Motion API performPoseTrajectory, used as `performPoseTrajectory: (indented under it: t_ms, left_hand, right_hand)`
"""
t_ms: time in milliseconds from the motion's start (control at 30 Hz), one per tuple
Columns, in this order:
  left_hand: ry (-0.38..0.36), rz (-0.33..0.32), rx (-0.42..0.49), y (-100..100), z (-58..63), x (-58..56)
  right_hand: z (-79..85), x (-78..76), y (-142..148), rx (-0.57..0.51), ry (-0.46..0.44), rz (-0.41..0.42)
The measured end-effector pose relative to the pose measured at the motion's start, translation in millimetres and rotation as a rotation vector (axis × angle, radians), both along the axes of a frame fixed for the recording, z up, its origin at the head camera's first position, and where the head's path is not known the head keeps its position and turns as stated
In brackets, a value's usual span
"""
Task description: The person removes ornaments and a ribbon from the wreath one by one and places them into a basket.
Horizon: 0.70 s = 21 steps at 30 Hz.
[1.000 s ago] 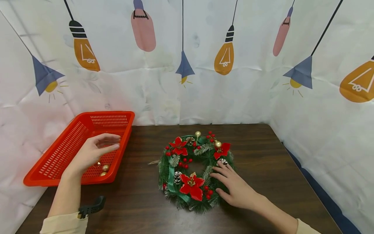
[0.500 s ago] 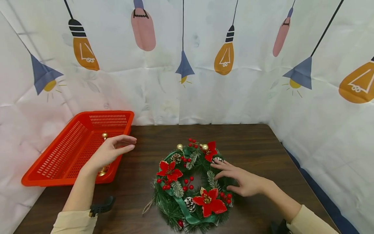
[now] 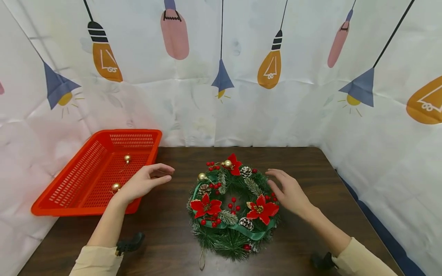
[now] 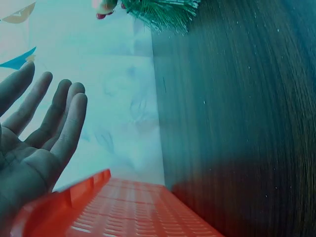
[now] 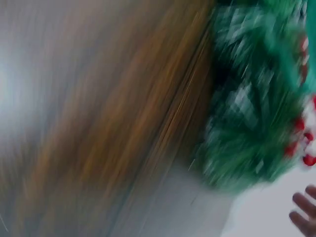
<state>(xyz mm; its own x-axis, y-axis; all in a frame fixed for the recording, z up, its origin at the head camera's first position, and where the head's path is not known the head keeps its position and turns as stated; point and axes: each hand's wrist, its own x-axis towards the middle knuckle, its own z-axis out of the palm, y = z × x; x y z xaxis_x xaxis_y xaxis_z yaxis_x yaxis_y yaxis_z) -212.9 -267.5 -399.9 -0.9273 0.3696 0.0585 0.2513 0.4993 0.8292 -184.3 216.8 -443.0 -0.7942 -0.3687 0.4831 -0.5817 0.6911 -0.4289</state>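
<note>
A green wreath (image 3: 229, 243) lies flat on the table, with red poinsettia flowers, pinecones, red berries, gold balls and a green ribbon. My right hand (image 3: 291, 193) is beside its upper right edge, fingers spread and slightly bent, holding nothing. Whether a fingertip touches the greenery I cannot tell; the right wrist view is blurred. Over the right rim of the red basket (image 3: 98, 211) hovers my left hand (image 3: 145, 182), its fingers loosely bent and nothing in them. In the left wrist view this left hand (image 4: 42, 128) shows apart from the wreath (image 4: 163, 12).
Inside the basket lie two small gold balls, one a gold ball (image 3: 127, 158) at the back and another gold ball (image 3: 116, 187) nearer. A twine loop (image 3: 202, 260) sticks out at the wreath's near side. Behind the dark wooden table (image 3: 165, 237) hangs a printed white cloth (image 3: 193, 111).
The wreath has turned counterclockwise, its twine loop passing from the left to the near side. My left hand has moved right, away from the basket's inside. My right hand has shifted slightly rightward.
</note>
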Motion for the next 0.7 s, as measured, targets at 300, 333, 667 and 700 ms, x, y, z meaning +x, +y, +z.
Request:
performPoseTrajectory:
  t_ms: [300, 333, 667, 700]
  left_hand:
    - [0.025, -0.023, -0.024, 10.3, -4.5, -0.8]
    - [0.025, -0.023, -0.025, 10.9, -5.0, -0.9]
    - [0.030, -0.039, -0.028, 13.7, -8.4, -1.1]
    - [0.028, -0.041, -0.025, 14.8, -8.7, -1.4]
  right_hand:
    - [4.1, 69.6, -41.5, 0.253, -0.054, -0.010]
    - [1.7, 72.8, -42.7, 0.294, -0.069, -0.011]
    - [-8.4, 56.8, -34.2, 0.417, -0.125, 0.116]
    - [-8.3, 53.1, -32.7, 0.418, -0.121, 0.135]
